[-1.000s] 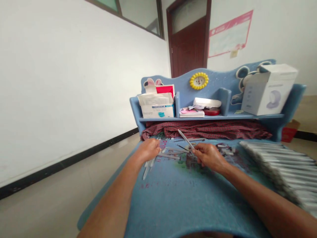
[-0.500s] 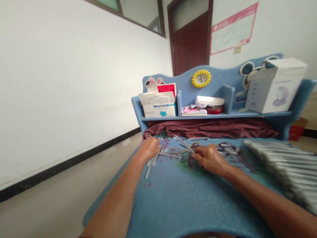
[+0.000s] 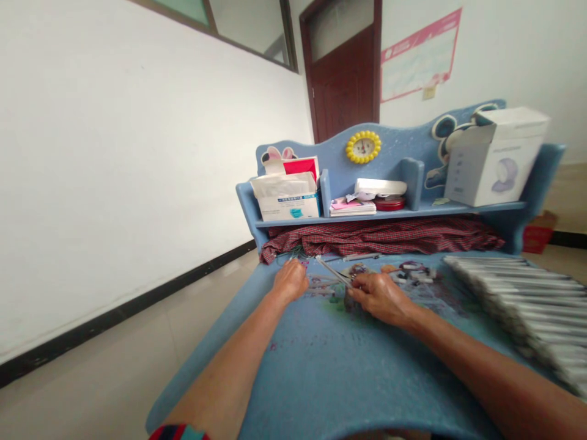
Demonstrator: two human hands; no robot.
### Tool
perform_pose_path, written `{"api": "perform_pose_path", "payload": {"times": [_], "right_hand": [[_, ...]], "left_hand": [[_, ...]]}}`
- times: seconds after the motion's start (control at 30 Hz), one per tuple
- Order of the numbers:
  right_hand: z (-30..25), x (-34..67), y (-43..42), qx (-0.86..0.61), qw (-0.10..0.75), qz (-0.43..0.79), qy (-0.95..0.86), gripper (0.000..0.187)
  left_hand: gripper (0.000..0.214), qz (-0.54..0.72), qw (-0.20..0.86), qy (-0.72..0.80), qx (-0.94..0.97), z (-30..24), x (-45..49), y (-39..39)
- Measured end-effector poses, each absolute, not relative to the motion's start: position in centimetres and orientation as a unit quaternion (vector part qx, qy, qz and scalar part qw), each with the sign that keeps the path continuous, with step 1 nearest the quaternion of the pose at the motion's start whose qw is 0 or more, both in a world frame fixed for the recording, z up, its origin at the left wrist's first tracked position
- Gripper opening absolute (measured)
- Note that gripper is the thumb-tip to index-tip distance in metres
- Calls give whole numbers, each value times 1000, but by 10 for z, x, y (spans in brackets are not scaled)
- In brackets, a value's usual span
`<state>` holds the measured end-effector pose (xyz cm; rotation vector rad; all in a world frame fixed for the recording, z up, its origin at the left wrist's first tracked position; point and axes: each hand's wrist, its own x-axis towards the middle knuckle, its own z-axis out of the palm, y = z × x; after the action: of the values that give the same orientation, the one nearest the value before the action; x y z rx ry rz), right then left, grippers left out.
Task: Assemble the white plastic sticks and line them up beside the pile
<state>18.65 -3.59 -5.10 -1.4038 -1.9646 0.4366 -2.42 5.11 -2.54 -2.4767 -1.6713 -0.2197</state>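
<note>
My left hand (image 3: 291, 281) is closed above the left part of the blue desk (image 3: 312, 379); whatever its fingers hold is hidden. To its right, my right hand (image 3: 378, 297) is closed round a slender grey stick-like thing (image 3: 331, 270) that points up and left toward the back of the desk. A dark thin part shows beside it, too blurred to name. Several loose grey sticks (image 3: 321, 292) lie between the two hands. Behind my right hand are small dark and pale pieces (image 3: 415, 275).
A large bundle of grey sticks (image 3: 527, 299) lies at the right. Red checked cloth (image 3: 389, 237) is bunched under the shelf (image 3: 426, 212). On the shelf stand a mask box (image 3: 287, 205), papers (image 3: 353, 209), a red round tin (image 3: 389, 203) and a white carton (image 3: 495, 159).
My left hand has moved right, nearer to the right hand. The loose sticks formerly visible below it no longer show there. The right hand keeps its grip, and the view has shifted slightly.
</note>
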Motion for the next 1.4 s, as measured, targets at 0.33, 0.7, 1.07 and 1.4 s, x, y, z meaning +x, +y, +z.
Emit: {"api": "perform_pose_path", "payload": {"times": [0.33,0.7,1.07,1.4], "right_hand": [[-52,189,-34,-553,313,103,-765,23],[-40,194,-39,-620,198,-33,-758,25],[-38,195,-40,-626,177,-48,-758,29],[-41,195,-40,-615,176,-53,-767,28]], "left_hand": [[12,-147,29,-528,-836,-33,-28,53],[11,-282,-83,-456,-840,-14,-25,34],[13,-366,-187,-442,-798,-22,-27,43],[13,-391,-249,-447,-765,-14,-25,37]]}}
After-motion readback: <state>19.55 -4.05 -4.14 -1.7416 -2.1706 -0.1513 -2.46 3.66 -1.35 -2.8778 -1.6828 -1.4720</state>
